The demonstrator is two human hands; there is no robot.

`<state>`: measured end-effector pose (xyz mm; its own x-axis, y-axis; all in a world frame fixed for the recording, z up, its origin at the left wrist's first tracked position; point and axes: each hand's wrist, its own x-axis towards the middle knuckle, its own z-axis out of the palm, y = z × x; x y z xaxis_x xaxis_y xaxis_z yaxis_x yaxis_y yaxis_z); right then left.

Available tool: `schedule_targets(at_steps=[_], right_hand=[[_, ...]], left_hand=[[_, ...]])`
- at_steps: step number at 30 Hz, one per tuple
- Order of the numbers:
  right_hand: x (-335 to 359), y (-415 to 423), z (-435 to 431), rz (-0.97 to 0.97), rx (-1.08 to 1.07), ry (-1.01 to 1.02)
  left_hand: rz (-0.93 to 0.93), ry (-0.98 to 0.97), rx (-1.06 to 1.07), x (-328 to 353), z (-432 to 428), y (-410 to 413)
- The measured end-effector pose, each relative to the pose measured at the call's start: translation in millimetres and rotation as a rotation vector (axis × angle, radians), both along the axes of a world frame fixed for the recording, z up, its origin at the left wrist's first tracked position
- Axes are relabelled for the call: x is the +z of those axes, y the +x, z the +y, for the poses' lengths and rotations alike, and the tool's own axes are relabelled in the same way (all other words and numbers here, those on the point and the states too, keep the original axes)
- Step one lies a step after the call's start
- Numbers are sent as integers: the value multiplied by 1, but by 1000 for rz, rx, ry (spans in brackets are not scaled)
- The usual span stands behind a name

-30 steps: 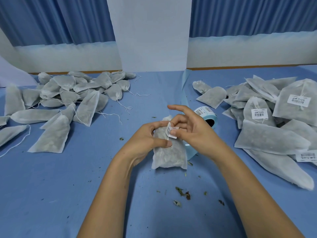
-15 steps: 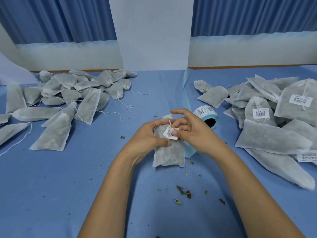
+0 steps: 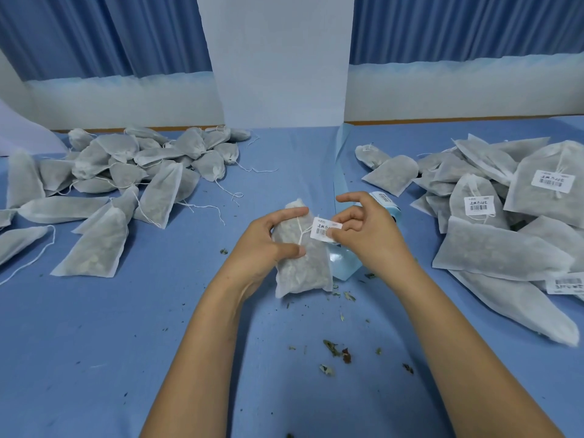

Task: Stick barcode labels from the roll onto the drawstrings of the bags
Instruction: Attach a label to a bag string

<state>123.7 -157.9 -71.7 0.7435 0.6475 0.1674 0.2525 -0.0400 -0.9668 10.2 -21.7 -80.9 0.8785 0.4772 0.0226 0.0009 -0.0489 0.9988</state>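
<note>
Worktop (image 3: 94,358): covered in blue cloth
Leaf crumbs (image 3: 331,347): dry green and brown bits scattered toward the front middle of the worktop
Curtains (image 3: 104,36): blue, pleated, behind the far edge, left and right
Pillar (image 3: 278,58): plain white, upright at the middle of the far edge

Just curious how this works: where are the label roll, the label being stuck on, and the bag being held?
label roll (image 3: 387,202): head view, its top wrap of labels.
barcode label (image 3: 321,231): head view, its printed face.
held bag (image 3: 301,275): head view, its lower body.

Blue table (image 3: 94,358) — bags (image 3: 132,172), leaf crumbs (image 3: 331,347)
</note>
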Motion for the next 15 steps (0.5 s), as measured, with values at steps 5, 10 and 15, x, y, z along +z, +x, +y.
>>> schedule_targets(at_steps=[5, 10, 15], right_hand=[[12, -11, -4, 57, 205, 230], [12, -19, 1, 100, 262, 328], [0, -21, 10, -37, 69, 175]], left_hand=[[25, 67, 1, -2, -3, 2], [26, 93, -32, -2, -4, 1], [-15, 45, -64, 1, -5, 0]])
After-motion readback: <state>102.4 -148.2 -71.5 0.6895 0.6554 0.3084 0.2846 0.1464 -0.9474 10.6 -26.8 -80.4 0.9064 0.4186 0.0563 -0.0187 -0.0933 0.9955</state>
